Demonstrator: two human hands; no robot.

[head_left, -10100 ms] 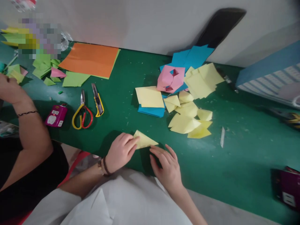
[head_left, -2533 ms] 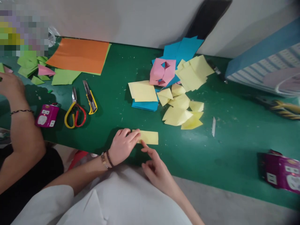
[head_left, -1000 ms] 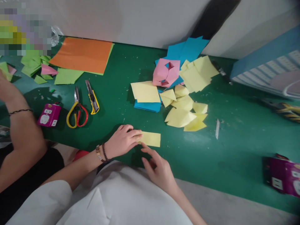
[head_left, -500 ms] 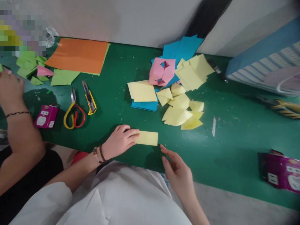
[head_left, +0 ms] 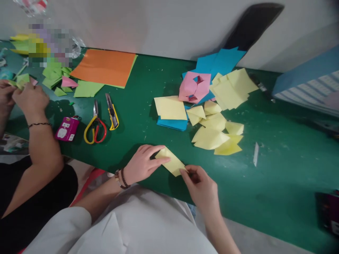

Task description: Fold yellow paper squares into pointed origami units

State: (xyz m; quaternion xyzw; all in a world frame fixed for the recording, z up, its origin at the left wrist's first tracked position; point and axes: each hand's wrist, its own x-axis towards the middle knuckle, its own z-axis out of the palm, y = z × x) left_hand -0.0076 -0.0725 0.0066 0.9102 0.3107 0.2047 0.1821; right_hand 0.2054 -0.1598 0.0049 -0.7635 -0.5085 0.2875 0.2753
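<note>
The folded strip [head_left: 175, 167] is smooth, matt yellow paper; the orange sheet [head_left: 104, 68] is matt paper too. The scissors [head_left: 95, 113] pair metal blades with smooth plastic handles, and the cutter [head_left: 113, 114] has a metal blade in a plastic body. The table [head_left: 278, 176] is smooth and faintly glossy, the white shirt [head_left: 153, 222] matt cloth. The dark panel [head_left: 254, 26] may be plastic; blur leaves doubt.

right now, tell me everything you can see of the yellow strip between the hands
The strip is pale yellow, looks like paper, and is roughly rectangular with straight edges. It lies aslant over the green table, running from upper left to lower right. The left hand covers part of its upper-left end; the right hand pinches its lower-right end. Whether it rests fully flat, I cannot tell.
</note>
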